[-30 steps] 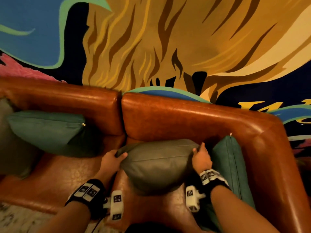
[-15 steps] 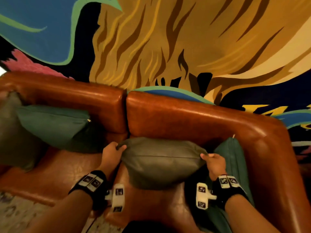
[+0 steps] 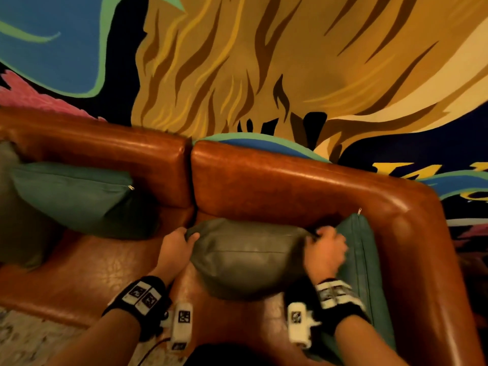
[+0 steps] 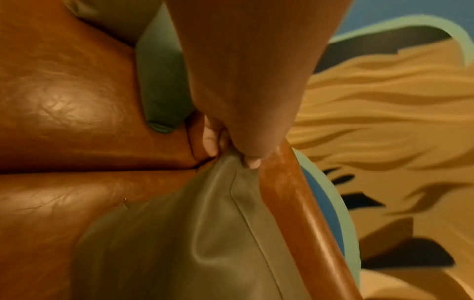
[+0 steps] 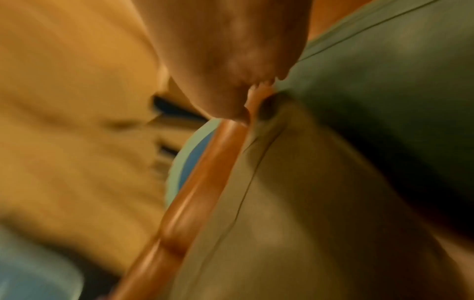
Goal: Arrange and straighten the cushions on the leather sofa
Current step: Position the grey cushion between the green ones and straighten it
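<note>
Olive-grey leather cushion point(image 3: 245, 257) is leaning on brown leather sofa point(image 3: 303, 186) back edge; left hand point(image 3: 175, 247) and right hand point(image 3: 326, 250) fingers are pinching its upper corners.

Right hand point(image 3: 325, 250) motion-blurred, its fingers hidden in the right wrist view; grey cushion point(image 3: 15, 207) cut off at the left edge; teal cushion point(image 3: 365, 260) partly behind the forearm.

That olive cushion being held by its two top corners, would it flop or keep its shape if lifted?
The olive cushion looks plump, so it probably keeps its shape. The left hand and right hand bunch its corners, so the cover likely gives. Its sheen hints it may be slippery.
</note>
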The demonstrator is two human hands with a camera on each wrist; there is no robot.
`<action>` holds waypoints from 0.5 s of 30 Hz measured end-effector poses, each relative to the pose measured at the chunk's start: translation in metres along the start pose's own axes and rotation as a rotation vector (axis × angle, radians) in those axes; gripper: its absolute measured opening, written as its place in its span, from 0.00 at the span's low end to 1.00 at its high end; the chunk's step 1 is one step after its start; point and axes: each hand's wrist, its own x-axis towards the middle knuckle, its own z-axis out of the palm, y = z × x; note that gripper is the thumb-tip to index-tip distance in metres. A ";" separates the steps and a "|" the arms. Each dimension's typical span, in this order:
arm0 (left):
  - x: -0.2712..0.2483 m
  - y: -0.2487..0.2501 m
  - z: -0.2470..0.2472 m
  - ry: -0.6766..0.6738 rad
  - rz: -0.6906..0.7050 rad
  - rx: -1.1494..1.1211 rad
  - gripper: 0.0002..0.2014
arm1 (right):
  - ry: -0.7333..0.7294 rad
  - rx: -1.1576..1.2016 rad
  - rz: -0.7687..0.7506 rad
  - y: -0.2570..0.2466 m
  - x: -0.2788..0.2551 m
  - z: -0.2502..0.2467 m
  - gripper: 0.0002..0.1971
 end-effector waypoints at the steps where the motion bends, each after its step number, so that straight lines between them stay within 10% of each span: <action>1: -0.004 0.005 0.007 0.007 0.035 0.006 0.17 | 0.054 0.006 -0.233 -0.026 -0.020 0.012 0.20; 4: -0.015 0.020 0.016 -0.069 0.005 0.035 0.19 | -0.344 -0.027 -0.884 -0.093 -0.088 0.055 0.30; 6: -0.013 0.016 0.012 -0.071 -0.003 0.078 0.15 | -0.344 -0.263 -0.973 -0.085 -0.089 0.077 0.29; 12: -0.012 -0.005 -0.012 -0.088 -0.156 -0.116 0.11 | -0.218 -0.252 -0.012 0.030 0.011 0.036 0.34; 15: -0.007 -0.007 -0.004 -0.123 -0.227 -0.313 0.15 | -0.324 0.114 0.115 0.015 0.013 0.019 0.24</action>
